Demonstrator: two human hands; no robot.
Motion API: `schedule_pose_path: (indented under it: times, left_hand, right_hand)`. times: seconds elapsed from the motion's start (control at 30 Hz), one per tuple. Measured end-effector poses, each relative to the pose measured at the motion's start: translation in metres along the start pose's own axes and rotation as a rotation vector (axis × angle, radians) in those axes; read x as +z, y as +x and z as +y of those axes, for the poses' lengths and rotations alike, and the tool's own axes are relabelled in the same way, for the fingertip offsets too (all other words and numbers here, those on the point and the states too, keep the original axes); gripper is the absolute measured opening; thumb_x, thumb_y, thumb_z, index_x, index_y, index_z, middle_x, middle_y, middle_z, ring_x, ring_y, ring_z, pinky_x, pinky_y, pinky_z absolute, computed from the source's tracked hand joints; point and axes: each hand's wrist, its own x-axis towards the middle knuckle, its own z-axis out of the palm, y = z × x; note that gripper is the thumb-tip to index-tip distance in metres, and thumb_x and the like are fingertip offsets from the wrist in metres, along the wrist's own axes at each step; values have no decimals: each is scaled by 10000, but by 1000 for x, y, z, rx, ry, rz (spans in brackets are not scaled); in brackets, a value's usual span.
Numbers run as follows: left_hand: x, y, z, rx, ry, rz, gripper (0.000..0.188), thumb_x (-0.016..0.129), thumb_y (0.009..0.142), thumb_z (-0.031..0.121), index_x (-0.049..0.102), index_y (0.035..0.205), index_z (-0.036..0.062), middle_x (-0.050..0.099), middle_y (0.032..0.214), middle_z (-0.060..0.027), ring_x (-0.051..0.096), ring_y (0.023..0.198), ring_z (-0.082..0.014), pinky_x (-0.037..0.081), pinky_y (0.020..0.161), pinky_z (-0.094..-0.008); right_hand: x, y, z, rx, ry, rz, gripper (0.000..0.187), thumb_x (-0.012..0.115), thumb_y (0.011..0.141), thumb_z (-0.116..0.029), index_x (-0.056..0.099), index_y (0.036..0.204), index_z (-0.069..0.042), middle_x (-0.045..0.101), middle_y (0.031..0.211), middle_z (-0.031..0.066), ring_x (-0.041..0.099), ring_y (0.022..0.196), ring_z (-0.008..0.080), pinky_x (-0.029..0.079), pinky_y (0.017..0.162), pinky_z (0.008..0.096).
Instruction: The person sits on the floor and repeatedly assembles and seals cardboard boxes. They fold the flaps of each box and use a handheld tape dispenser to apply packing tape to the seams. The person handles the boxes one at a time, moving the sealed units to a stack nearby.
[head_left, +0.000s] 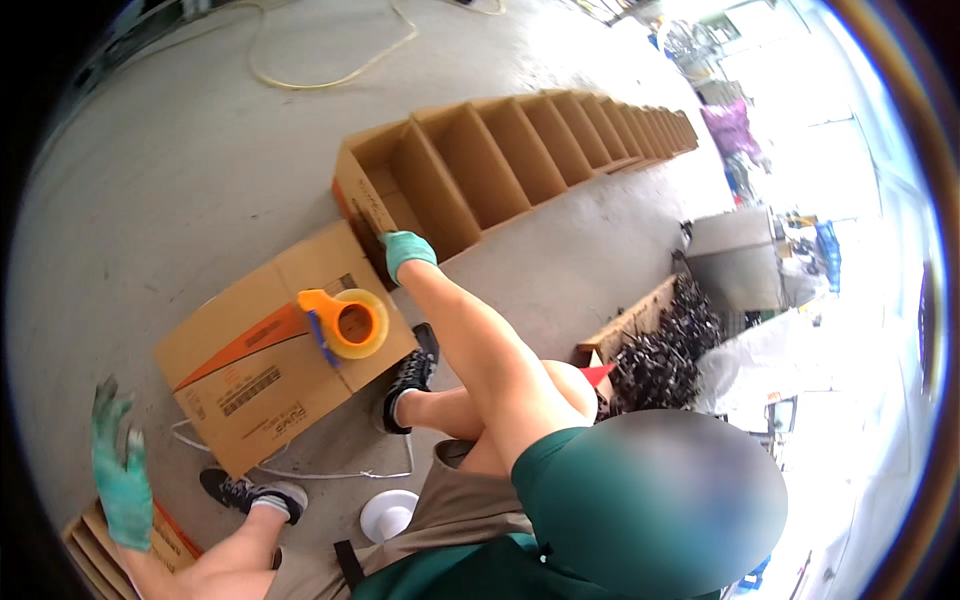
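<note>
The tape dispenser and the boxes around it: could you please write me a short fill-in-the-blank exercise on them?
1. The tape dispenser lying on the closed cardboard box is ____ in colour.
2. Both hands wear gloves of ____ colour.
3. The right hand touches the edge of the ____ box in the row of open boxes.
4. The left hand is spread open and holds ____.

Missing words: orange; green; nearest; nothing

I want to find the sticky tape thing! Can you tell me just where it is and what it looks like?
Find the long row of open cardboard boxes on the grey floor. Just before its near end lies one closed box, by the right hand. The tape dispenser sits on top: bright orange, holding a clear roll, the only orange tool there.
</note>
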Motion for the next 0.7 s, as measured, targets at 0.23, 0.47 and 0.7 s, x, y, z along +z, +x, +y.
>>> schedule_pose_path:
  times: [0.23, 0.47, 0.7]
  left_hand:
    - [13, 22, 3, -52, 121, -98, 393, 552, 1015, 343, 559, 1249, 27, 385, 1558, -151, 299, 1472, -319, 262, 1186, -470]
    - [21, 23, -9, -63, 301, -166, 459, 526, 1024, 389, 529, 1309, 29, 369, 1563, -150, 319, 1455, -311, 278, 1172, -444]
    - [33, 15, -17, -135, 344, -139, 387, 612, 927, 74, 555, 1306, 21, 421, 1529, -149, 334, 1454, -329, 284, 1185, -426]
  right_hand:
    - [-51, 32, 68, 61, -165, -70, 611, 620, 864, -22, 562, 1389, -328, 647, 1306, 82, 643, 1159, 312, 551, 950, 422]
    - [-90, 99, 141, 582, 160, 145, 500, 653, 919, -331, 539, 1405, -360, 587, 1376, 141, 620, 1196, 342, 528, 984, 449]
    - [-109, 74, 132, 318, -161, 296, 351, 508, 987, -325, 629, 1316, -304, 211, 1642, 71, 273, 1442, 473, 300, 1170, 545]
